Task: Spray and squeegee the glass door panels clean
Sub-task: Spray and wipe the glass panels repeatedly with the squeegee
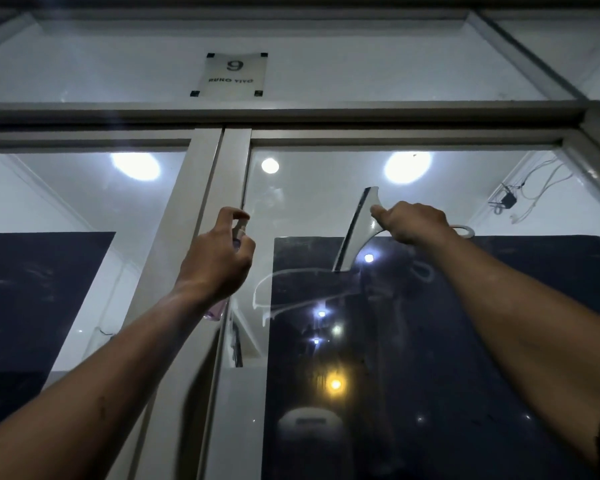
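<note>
Both your arms are up at the glass doors. Your left hand (219,258) is wrapped around a small spray bottle (238,237), fingers curled on it with the index finger hooked over the top, right in front of the middle frame (201,202) where the two doors meet. Your right hand (409,221) grips the squeegee (359,223) by its handle, thumb on top, blade tilted and pressed against the right panel (430,323). Just below the blade there's a wet streak (274,289) curving across the glass with a couple of drips. The left panel (49,237) is off to the side. Above the doors there's a sign (234,74) with a 9 on it.
</note>
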`<state>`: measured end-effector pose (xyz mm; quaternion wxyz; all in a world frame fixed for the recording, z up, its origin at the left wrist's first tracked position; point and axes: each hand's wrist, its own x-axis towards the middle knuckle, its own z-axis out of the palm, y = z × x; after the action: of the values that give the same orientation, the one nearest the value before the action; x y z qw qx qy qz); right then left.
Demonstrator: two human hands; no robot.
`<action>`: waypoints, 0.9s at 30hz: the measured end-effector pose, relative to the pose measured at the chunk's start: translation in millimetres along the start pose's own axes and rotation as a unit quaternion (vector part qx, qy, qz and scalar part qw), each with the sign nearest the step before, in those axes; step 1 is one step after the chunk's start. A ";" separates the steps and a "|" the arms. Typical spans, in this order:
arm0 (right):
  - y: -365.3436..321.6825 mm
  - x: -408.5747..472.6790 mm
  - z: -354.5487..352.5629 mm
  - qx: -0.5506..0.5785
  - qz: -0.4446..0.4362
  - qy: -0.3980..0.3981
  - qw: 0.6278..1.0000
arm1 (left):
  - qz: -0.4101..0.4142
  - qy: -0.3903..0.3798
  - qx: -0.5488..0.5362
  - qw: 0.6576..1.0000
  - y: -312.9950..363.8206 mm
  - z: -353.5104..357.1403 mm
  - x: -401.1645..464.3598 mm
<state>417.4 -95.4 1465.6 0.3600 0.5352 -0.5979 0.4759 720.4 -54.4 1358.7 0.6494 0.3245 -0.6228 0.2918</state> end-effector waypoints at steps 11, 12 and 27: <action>-82.4 -6.1 0.7 0.004 -0.031 0.012 0.999 | -0.017 0.002 -0.015 1.000 19.8 34.4 -6.4; -65.2 -5.5 2.3 0.021 -0.019 0.008 1.000 | -0.019 -0.001 -0.021 1.000 20.7 37.0 -7.1; 50.3 -37.9 4.6 0.044 0.076 0.001 0.996 | -0.028 -0.009 -0.107 0.994 46.2 79.0 -23.1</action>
<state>374.6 -89.8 1419.4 0.3000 0.5031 -0.6149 0.5280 634.1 -87.2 1339.5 0.6824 0.2737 -0.6470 0.2021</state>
